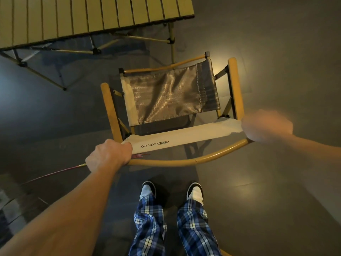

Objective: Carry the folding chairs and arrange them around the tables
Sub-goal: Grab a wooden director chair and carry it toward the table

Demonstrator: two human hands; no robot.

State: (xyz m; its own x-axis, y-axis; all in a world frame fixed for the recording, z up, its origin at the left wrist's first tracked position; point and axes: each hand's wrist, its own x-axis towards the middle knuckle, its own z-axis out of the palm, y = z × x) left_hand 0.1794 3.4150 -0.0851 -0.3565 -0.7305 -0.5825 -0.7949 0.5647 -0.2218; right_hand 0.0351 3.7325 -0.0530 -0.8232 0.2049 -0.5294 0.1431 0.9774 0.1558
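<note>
Wooden-framed folding chair [171, 100] stands unfolded near the slatted table [88, 17]; my left hand [110, 154] and blurred right hand [265, 126] grip its backrest corners, steadying it for positioning.

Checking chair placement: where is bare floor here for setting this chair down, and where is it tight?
Bare grey tiled floor lies right of the tan-framed fabric folding chair and the slatted folding table. It is crowded under the table's crossed legs, and near the left hand, where a thin pink rod lies.
</note>
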